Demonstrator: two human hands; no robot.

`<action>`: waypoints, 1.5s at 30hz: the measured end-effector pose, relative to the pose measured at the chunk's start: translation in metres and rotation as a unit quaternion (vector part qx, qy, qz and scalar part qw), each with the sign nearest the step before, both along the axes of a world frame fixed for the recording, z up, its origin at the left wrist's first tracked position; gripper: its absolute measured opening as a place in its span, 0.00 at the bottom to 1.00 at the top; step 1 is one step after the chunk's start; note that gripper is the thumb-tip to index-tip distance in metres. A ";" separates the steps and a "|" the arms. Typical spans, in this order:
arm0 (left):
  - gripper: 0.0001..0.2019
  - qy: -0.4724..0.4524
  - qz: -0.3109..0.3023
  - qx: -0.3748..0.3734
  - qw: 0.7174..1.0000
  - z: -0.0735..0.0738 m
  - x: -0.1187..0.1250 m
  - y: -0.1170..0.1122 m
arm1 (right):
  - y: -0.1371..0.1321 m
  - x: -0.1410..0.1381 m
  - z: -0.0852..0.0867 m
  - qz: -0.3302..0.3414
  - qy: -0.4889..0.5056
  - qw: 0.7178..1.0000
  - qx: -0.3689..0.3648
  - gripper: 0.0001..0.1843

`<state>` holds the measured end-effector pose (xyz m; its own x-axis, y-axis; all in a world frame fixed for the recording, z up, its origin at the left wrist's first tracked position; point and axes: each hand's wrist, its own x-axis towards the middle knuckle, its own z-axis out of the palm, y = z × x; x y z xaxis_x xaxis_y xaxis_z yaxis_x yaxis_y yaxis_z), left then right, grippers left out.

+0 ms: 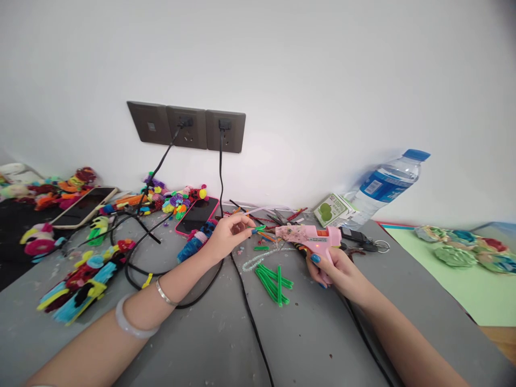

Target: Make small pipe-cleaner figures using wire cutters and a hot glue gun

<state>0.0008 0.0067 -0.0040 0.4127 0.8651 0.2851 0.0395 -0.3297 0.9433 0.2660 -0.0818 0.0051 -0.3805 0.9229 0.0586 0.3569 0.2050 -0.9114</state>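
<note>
We've got the glue gun (302, 235) in our right hand (332, 269), its nozzle facing our left hand (231, 236), which pinches a pipe cleaner piece (260, 228) near the tip. Below and between the hands, a bunch of pipe cleaners (275, 285) lies on the table (193, 344). Behind the gun we have a juice box (330, 210), with a bottle (385, 186) just right of it by the wall (282, 80). Keys (373, 245) sit right of the gun, then rosettes (455, 256) on a paper sheet (427, 269). Left of our left hand: one phone (197, 216), looped cable (129, 263), craft figures (84, 282) nearer us, another phone (85, 208) further left. Sockets (186, 127) are on the wall above all that.
</note>
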 end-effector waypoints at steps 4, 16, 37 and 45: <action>0.08 0.006 0.002 -0.004 1.000 0.001 0.000 0.000 | 0.001 0.001 -0.002 0.000 0.002 1.000 -0.002 0.32; 0.08 0.016 -0.001 -0.021 1.000 0.005 0.000 -0.003 | -0.001 0.001 -0.002 -0.014 0.000 1.000 -0.004 0.32; 0.08 -0.010 0.012 0.000 1.000 -0.002 -0.001 0.000 | -0.004 -0.001 0.001 -0.039 0.043 0.998 0.000 0.30; 0.10 -0.031 0.024 -0.009 0.999 0.001 0.000 -0.001 | -0.028 0.009 0.021 -0.187 0.075 0.976 0.087 0.31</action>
<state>0.0013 0.0060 -0.0034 0.3535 0.8884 0.2930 -0.0033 -0.3121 0.9500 0.2747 -0.1099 0.0262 0.0063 0.9665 0.2566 0.3018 0.2428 -0.9219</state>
